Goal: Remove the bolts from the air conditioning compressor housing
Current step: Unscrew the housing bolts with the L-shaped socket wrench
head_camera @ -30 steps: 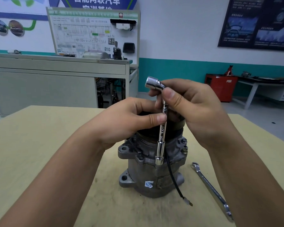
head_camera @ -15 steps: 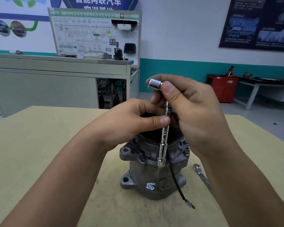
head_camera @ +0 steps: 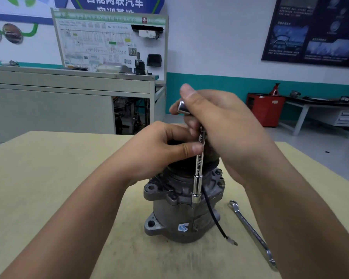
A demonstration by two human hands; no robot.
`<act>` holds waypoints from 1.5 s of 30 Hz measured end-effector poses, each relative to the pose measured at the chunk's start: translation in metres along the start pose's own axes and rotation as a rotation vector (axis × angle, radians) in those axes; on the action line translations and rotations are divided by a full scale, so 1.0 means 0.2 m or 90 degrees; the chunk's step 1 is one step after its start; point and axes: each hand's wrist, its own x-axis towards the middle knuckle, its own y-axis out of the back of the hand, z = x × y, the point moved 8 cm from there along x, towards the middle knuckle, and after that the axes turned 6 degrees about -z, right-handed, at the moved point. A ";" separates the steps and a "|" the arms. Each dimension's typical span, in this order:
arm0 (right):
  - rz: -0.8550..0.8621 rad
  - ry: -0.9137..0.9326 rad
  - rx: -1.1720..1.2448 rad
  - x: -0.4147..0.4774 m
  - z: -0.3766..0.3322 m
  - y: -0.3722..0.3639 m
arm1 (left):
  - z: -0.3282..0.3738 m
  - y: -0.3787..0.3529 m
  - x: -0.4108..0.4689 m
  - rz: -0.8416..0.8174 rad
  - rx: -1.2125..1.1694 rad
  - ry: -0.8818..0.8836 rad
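One table [head_camera: 48, 178] is occupied by the upright compressor [head_camera: 175, 216]. The wrench [head_camera: 197, 182] is seated over a flange bolt, unseen. Its head is gripped by the right hand [head_camera: 226, 133], its shaft pinched by the left hand [head_camera: 153, 152]. Shaft should be held plumb when turned.

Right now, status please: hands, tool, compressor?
Left hand pinches socket wrench shaft; right hand grips its top. Lower end on compressor flange. Black wire hangs beside.
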 end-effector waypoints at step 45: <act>-0.039 0.213 0.232 0.04 0.12 0.06 | 0.02 -0.02 -0.01 0.025 0.013 0.023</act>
